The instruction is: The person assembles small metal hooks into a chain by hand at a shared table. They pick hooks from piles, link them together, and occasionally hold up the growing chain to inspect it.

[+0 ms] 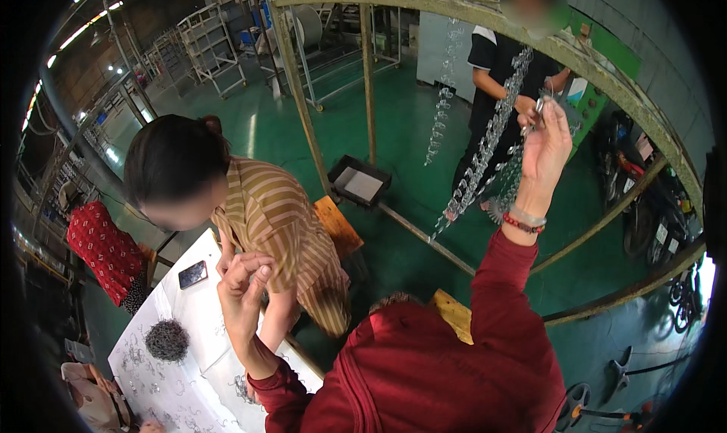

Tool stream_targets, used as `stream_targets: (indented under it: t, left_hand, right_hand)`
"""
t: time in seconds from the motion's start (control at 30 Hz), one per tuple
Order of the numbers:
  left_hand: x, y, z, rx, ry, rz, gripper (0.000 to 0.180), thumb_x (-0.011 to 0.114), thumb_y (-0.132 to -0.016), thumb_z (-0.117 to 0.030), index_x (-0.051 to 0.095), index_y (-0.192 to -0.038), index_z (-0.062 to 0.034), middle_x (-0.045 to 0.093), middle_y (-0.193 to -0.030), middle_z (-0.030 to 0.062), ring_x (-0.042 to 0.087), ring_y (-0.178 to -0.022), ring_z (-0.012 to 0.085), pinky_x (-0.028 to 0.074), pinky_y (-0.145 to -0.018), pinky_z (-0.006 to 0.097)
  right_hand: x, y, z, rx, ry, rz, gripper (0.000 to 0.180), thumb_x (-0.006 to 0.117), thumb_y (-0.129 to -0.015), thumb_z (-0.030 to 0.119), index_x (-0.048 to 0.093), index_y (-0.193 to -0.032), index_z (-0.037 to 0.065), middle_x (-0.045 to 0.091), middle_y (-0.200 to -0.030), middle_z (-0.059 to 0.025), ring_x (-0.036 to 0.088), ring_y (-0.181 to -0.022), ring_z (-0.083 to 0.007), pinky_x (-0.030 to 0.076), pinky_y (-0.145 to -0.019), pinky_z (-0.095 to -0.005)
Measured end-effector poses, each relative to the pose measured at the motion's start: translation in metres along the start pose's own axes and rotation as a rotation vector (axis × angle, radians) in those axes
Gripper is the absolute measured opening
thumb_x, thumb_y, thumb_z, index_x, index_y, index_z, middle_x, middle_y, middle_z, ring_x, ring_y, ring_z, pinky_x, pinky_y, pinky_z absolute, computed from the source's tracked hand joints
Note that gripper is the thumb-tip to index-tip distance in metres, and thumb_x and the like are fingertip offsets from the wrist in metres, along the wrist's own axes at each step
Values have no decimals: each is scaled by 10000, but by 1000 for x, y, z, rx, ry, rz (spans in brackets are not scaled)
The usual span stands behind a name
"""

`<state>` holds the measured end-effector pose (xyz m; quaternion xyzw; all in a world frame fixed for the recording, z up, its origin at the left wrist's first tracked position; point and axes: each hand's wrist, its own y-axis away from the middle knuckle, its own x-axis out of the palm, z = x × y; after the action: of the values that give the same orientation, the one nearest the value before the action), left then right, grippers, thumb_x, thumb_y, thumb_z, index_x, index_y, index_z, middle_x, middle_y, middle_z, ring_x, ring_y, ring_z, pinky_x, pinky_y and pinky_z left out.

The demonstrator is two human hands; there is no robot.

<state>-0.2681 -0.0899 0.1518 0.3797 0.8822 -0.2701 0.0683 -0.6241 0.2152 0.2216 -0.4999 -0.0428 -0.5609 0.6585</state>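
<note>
My right hand (pixel 547 141) is raised at the upper right, fingers pinched on a small shiny metal piece (pixel 539 107). It is beside a hanging string of linked small metal pieces (pixel 492 134), which slants down from the curved frame. My left hand (pixel 244 293) is held above the white table, thumb and fingers curled together; whatever is in them, if anything, is too small to make out. Below it on the table (pixel 198 312) lie a round clump of dark wire hooks (pixel 167 340) and many loose hooks (pixel 144 372).
A curved metal frame (pixel 424 1) arches around the right side, with another string (pixel 439 119) hanging from it. A striped-shirted co-worker (pixel 273 228) leans over the table beside a phone (pixel 193 275). Another person (pixel 485 62) stands behind the strings. A black bin (pixel 360 182) is on the floor.
</note>
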Motion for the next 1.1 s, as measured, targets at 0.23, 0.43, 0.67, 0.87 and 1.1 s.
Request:
stream_targets:
  t: [0.23, 0.43, 0.67, 0.87, 1.1]
  left_hand:
    - [10, -2, -4, -28, 24, 23, 129, 646, -867, -94, 648, -901, 30, 603, -937, 73, 518, -869, 136, 401, -794, 257]
    - [13, -5, -1, -38, -35, 53, 144, 642, -875, -110, 647, -913, 29, 600, -947, 72, 509, -832, 127, 405, -758, 247]
    - [24, -9, -10, -32, -74, 100, 127, 643, -872, -100, 652, -920, 17, 604, -940, 69, 513, -838, 124, 401, -764, 245]
    - [32, -13, -19, -2, -168, 129, 92, 643, -847, -55, 653, -891, 25, 621, -918, 75, 543, -900, 157, 410, -823, 272]
    - [41, -20, -18, 11, -65, 148, 80, 636, -827, -23, 674, -884, 18, 637, -881, 76, 564, -885, 162, 437, -798, 280]
  right_hand:
    - [-29, -45, 0, -79, 80, -71, 155, 638, -867, 60, 615, -983, -40, 640, -889, -108, 625, -758, -214, 538, -641, -327]
    - [-76, -74, 9, -161, 249, -175, 207, 676, -839, 53, 626, -1017, -41, 656, -923, -108, 633, -808, -206, 510, -690, -309]
    - [-110, -81, 19, -143, 415, -291, 201, 689, -835, 63, 641, -1007, -30, 668, -912, -79, 632, -810, -180, 476, -698, -291]
    - [-115, -105, 19, -71, 373, -246, 223, 668, -865, 131, 627, -1050, 14, 645, -1021, -57, 603, -918, -177, 445, -763, -319]
    - [-124, -167, 42, -123, -29, -199, 186, 566, -928, 186, 590, -1047, 45, 618, -1007, -61, 576, -921, -181, 486, -797, -345]
